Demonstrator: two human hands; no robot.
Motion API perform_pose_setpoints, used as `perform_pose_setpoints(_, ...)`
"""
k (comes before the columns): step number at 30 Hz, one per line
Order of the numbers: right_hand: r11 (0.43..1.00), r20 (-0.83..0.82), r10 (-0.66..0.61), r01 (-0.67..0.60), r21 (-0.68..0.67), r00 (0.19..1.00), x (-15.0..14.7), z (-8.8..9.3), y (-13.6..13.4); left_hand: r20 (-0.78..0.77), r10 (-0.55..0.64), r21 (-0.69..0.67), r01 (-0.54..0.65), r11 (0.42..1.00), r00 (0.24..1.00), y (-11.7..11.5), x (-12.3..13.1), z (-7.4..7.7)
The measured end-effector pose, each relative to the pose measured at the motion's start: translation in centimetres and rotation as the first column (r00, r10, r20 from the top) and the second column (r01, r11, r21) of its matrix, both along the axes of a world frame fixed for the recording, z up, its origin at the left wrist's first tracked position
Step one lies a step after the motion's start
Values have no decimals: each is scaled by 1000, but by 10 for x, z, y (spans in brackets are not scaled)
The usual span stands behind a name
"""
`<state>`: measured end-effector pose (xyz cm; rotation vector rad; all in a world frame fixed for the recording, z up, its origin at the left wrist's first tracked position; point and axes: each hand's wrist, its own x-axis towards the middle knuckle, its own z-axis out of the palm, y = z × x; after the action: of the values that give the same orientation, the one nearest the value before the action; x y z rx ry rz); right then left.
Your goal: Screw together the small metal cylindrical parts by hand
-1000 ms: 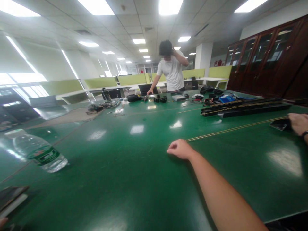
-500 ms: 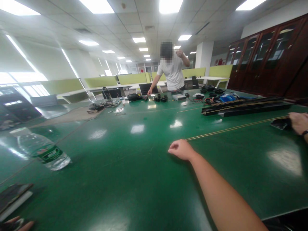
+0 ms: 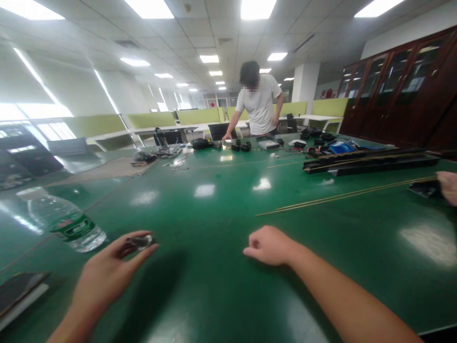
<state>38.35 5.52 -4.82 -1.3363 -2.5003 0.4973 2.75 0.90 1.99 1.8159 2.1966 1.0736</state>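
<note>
My left hand (image 3: 103, 271) is raised over the green table (image 3: 214, 295), thumb and fingers closed around a small dark object (image 3: 141, 242) with a shiny, silvery part; its kind is unclear. On the table rests my right hand (image 3: 273, 245), fingers curled in; whether anything is inside them is hidden. Just beyond it lie thin brass-coloured rods (image 3: 321, 198), their near ends a little apart from the hand. At the right edge another person's hand (image 3: 448, 186) is by the rods' far end, beside a black piece (image 3: 424, 187).
A clear plastic bottle (image 3: 76, 228) with a green label stands left, tilted in view. A dark flat item (image 3: 21, 290) lies at the lower left. Long black channels (image 3: 374, 162) lie back right. Across the table a person (image 3: 262, 109) reaches toward small black parts (image 3: 241, 146).
My left hand has come up from the lower left corner with the small dark object. My right hand has drawn nearer, away from the rod ends. The person opposite has lowered a raised arm.
</note>
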Motion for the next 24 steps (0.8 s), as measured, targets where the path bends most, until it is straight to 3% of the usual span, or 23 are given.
perform_pose_setpoints(2, 995, -88, 23, -31, -96, 996, 7, -1, 0, 83, -201, -28, 203, 979, 976, 19, 38, -2)
perform_pose_setpoints(5, 989, -189, -21, -7, -150, 982, 12, -4, 2, 294, -508, 62, 514, 856, 810, 42, 101, -19)
perform_pose_setpoints(9, 988, -252, -55, 16, -153, 966, 8, -10, 5, 355, -649, 96, 664, 742, 673, 56, 153, -58)
perform_pose_setpoints(11, 991, -241, -60, 28, -132, 969, 6, -12, 5, 313, -710, 104, 720, 686, 631, 54, 160, -72)
perform_pose_setpoints(14, 992, -215, -48, 22, -122, 975, 5, -13, 4, 251, -771, 119, 771, 625, 586, 49, 158, -80)
perform_pose_setpoints(19, 989, -217, -22, -10, -146, 976, 6, -10, 1, 311, -742, 124, 749, 651, 593, 46, 155, -76)
perform_pose_setpoints(24, 988, -227, -5, -30, -149, 974, 7, -10, 1, 266, -720, 109, 722, 683, 641, 44, 155, -74)
